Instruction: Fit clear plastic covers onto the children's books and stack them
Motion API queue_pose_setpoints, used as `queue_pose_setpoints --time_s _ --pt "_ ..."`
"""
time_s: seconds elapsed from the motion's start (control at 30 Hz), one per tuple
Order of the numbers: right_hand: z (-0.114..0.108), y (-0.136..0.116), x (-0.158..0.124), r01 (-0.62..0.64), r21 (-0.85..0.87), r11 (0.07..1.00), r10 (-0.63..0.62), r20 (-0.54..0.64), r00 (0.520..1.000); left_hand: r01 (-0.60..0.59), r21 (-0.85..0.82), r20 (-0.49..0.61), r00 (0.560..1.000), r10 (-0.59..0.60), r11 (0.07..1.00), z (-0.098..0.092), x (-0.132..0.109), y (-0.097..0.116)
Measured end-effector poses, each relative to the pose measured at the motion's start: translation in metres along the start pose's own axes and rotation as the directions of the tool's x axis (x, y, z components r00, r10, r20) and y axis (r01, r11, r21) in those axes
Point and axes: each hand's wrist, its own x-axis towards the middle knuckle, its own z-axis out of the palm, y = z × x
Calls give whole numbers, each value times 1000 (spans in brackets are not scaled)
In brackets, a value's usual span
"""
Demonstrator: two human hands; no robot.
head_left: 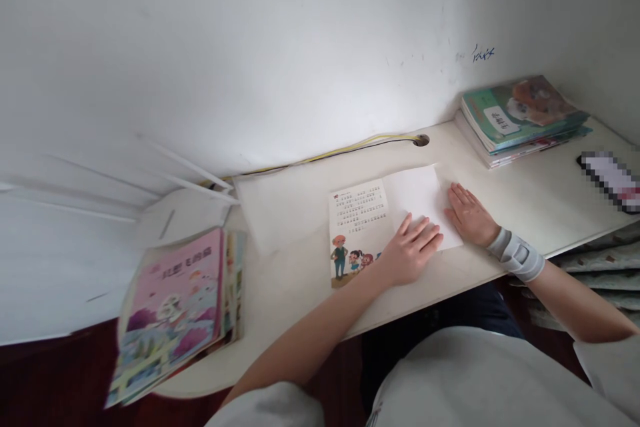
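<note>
An illustrated booklet (357, 217) lies on the desk, its left side showing printed text and cartoon figures. To its right is a blank white page (417, 193), joined to it or lying against it; I cannot tell which. My left hand (411, 252) rests on the lower part of that white page, fingers stretched out, and its forearm covers the booklet's lower right corner. Along the page's right edge my right hand (473, 215) lies flat with fingers extended. A grey wrist brace (517, 253) wraps the right wrist. Neither hand grips anything.
A stack of books (530, 117) stands at the back right, near a pixelated phone-like item (613, 177). Several picture books, a pink one (175, 293) on top, overhang the desk's left end. Cables (345, 149) run along the wall into a desk hole (421, 140).
</note>
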Motion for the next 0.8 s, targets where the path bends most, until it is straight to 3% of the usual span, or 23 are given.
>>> queue_pose_setpoints --time_s 0.2,0.4,0.6,0.7,0.8 --pt "0 3 4 -9 23 1000 9 -4 1000 -25 45 -13 1000 25 999 2 1 4" --pt "-9 1 43 -101 0 995 101 48 994 -22 74 33 999 20 997 7 2 5" --pt "0 -1 62 -134 40 990 135 -27 990 26 -6 89 996 -25 1000 -2 5 12" --pt "7 2 60 -132 76 988 137 -65 988 113 -125 226 971 -82 986 -18 19 -1" --pt "10 5 59 -103 100 990 114 -111 987 289 -49 337 906 -256 956 -29 47 -32"
